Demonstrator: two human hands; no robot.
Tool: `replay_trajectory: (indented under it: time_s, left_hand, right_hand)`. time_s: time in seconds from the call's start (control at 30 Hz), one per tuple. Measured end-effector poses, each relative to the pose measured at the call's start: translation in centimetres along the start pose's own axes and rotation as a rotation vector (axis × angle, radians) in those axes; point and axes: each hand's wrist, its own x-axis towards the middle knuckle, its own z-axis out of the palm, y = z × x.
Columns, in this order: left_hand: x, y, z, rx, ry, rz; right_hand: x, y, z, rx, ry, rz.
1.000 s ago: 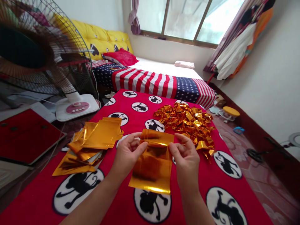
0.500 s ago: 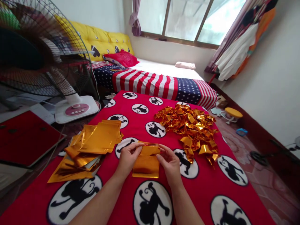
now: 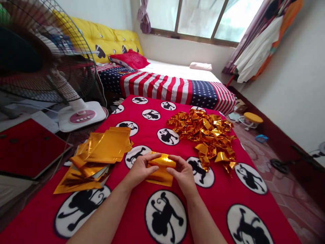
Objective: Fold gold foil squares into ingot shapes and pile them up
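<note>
Between my hands is a sheet of gold foil paper point(image 3: 160, 177), its far part rolled or folded over toward me. My left hand point(image 3: 140, 169) grips the fold's left end between thumb and fingers. At the right end, my right hand point(image 3: 183, 172) holds it the same way, thumb on the near side. A loose stack of flat gold foil sheets point(image 3: 109, 145) lies to the left of my left hand. Beyond my right hand is a heap of folded gold foil pieces point(image 3: 207, 132).
The red cloth point(image 3: 122, 210) with monkey prints covers the surface under my hands. An electric fan point(image 3: 82, 115) stands at the left beside a red board point(image 3: 30, 145). Behind is a bed point(image 3: 162, 88) with a flag-patterned cover. A yellow stool point(image 3: 253, 118) is on the floor at right.
The far part of the foil sheet now curls over as a rounded fold, and less of the flat near part shows. Both thumbs have shifted inward along it. The view has tilted slightly.
</note>
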Motion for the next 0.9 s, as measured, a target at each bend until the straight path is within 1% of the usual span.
replay_trajectory:
  time_s: [0.17, 0.33, 0.53, 0.7, 0.8, 0.9]
  left_hand:
    - [0.06, 0.29, 0.45, 0.036, 0.055, -0.028]
    - [-0.04, 0.31, 0.6, 0.072, 0.116, 0.01]
    - [-0.07, 0.09, 0.61, 0.107, 0.129, 0.067]
    - [-0.09, 0.41, 0.7, 0.087, 0.124, 0.112]
    - [-0.18, 0.72, 0.77, 0.11, 0.142, 0.112]
    - [-0.29, 0.84, 0.81, 0.138, 0.162, 0.094]
  right_hand:
    - [-0.06, 0.23, 0.14, -0.078, 0.053, -0.031]
    - [-0.07, 0.06, 0.2, -0.128, 0.064, -0.073]
    - [0.08, 0.08, 0.02, -0.152, 0.058, -0.096]
    - [0.09, -0.16, -0.1, -0.148, 0.065, -0.145]
    - [0.09, -0.03, -0.11, -0.118, 0.075, -0.137]
    - [0.14, 0.46, -0.05, -0.061, 0.138, -0.086]
